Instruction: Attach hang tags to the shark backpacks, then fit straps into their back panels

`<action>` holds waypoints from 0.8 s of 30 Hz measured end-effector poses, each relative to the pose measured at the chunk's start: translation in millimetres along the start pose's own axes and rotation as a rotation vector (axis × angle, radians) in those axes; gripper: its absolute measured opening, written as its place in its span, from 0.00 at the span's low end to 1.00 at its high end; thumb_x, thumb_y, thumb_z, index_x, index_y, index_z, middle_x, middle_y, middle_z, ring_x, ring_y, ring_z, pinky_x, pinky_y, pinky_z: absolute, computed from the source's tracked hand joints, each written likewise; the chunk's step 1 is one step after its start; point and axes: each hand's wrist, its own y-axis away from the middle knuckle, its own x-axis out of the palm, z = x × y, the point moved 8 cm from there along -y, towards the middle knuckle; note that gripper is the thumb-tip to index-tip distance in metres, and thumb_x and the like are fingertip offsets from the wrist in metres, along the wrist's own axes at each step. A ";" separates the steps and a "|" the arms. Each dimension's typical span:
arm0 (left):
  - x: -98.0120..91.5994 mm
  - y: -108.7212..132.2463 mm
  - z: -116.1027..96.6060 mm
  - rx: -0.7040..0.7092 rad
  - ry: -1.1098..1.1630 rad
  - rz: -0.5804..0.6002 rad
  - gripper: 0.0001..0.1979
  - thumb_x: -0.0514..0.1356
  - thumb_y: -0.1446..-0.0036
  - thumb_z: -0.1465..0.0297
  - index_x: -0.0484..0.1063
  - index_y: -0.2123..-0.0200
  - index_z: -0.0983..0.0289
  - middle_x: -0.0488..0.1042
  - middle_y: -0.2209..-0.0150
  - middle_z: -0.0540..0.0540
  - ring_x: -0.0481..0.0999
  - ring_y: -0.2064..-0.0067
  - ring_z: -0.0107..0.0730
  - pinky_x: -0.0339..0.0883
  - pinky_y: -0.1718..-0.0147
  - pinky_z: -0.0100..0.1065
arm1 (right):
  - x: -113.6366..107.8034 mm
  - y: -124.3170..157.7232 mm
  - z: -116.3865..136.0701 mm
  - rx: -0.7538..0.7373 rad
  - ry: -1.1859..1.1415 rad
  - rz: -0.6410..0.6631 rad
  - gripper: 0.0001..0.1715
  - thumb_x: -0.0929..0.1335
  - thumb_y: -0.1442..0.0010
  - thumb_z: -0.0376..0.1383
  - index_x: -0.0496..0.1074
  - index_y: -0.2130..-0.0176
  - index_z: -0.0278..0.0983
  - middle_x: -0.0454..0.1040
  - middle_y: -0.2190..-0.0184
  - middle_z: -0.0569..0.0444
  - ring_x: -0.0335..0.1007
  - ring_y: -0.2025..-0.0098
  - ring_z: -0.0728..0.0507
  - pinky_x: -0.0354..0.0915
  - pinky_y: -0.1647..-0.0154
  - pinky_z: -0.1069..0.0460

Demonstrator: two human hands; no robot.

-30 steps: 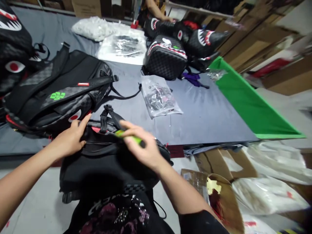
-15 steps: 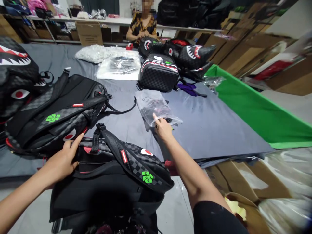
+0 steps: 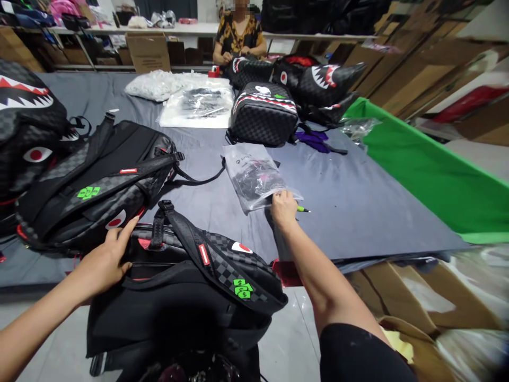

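A black checkered backpack (image 3: pixel 207 276) with a green money patch stands against my lap at the table's near edge. My left hand (image 3: pixel 105 260) lies on its top left edge, fingers stretched out flat. My right hand (image 3: pixel 283 207) reaches across the grey table (image 3: pixel 350 207). It is closed at the near edge of a clear plastic bag (image 3: pixel 252 175) of small dark parts. A green pen (image 3: pixel 302 209) sticks out from its right side.
More shark-mouth backpacks lie at the left (image 3: pixel 95 180) and far middle (image 3: pixel 264 114). Plastic packets (image 3: pixel 196 103) sit at the back. A green sheet (image 3: pixel 421 175) covers the table's right side. Across the table another person (image 3: pixel 238 34) handles a bag. Cardboard boxes (image 3: pixel 401 297) stand lower right.
My right hand left the backpack with the green pen, reached out to the plastic bag and now rests closed at its near edge. My left hand stayed on the backpack.
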 end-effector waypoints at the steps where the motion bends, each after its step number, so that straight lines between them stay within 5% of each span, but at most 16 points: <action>1: -0.2 0.1 0.1 0.005 0.000 -0.002 0.47 0.53 0.43 0.66 0.23 0.30 0.55 0.55 0.40 0.68 0.76 0.49 0.54 0.73 0.56 0.42 | -0.9 3.7 1.0 -0.011 -0.005 -0.013 0.22 0.56 0.35 0.26 0.68 0.46 0.23 0.68 0.50 0.28 0.59 0.49 0.33 0.56 0.60 0.46; 13: -6.5 5.1 -5.5 -0.017 0.008 0.012 0.48 0.55 0.43 0.68 0.24 0.30 0.54 0.51 0.37 0.70 0.76 0.49 0.55 0.72 0.55 0.43 | -24.5 42.6 9.6 -0.099 -0.196 -0.077 0.16 0.60 0.38 0.27 0.76 0.60 0.30 0.75 0.56 0.37 0.61 0.52 0.36 0.57 0.57 0.47; 17: -8.2 5.3 -6.5 0.013 0.035 -0.011 0.50 0.57 0.44 0.69 0.25 0.30 0.53 0.50 0.36 0.71 0.75 0.47 0.56 0.72 0.54 0.43 | -55.5 62.3 -6.0 0.057 -0.360 -0.211 0.17 0.60 0.38 0.30 0.75 0.58 0.30 0.75 0.55 0.36 0.65 0.53 0.35 0.60 0.55 0.45; 20: -8.0 3.6 -4.2 0.008 0.043 -0.020 0.52 0.60 0.46 0.69 0.25 0.30 0.52 0.48 0.34 0.70 0.74 0.45 0.58 0.72 0.53 0.44 | -81.7 80.0 -3.9 0.118 -0.517 -0.254 0.18 0.60 0.36 0.38 0.75 0.58 0.30 0.78 0.64 0.42 0.72 0.63 0.39 0.65 0.61 0.47; 24: -12.5 12.2 -8.2 0.002 0.107 -0.084 0.49 0.61 0.45 0.65 0.32 0.29 0.54 0.49 0.33 0.68 0.68 0.39 0.60 0.70 0.48 0.49 | -132.9 116.6 39.1 -0.102 -0.952 -0.269 0.14 0.65 0.37 0.41 0.75 0.63 0.34 0.76 0.74 0.52 0.74 0.71 0.43 0.69 0.68 0.49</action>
